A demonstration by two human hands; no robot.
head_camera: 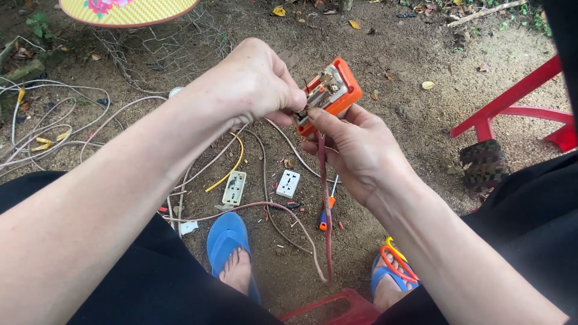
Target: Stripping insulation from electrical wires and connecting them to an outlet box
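An orange socket box (344,90) with its open back and metal contacts showing is held up in front of me. My right hand (355,150) cups it from below, thumb pressed on its lower edge. A reddish-brown cable (327,204) hangs from the box down to the ground. My left hand (256,81) is pinched shut at the box's left side, fingertips at the contacts where the wire ends are; what it pinches is hidden.
On the dirt below lie two white socket plates (234,188) (288,183), a screwdriver with an orange and blue handle (327,212), a yellow wire (232,168) and tangled pale cables (48,129). Red plastic furniture (512,105) stands right. Wire mesh (162,51) lies at top.
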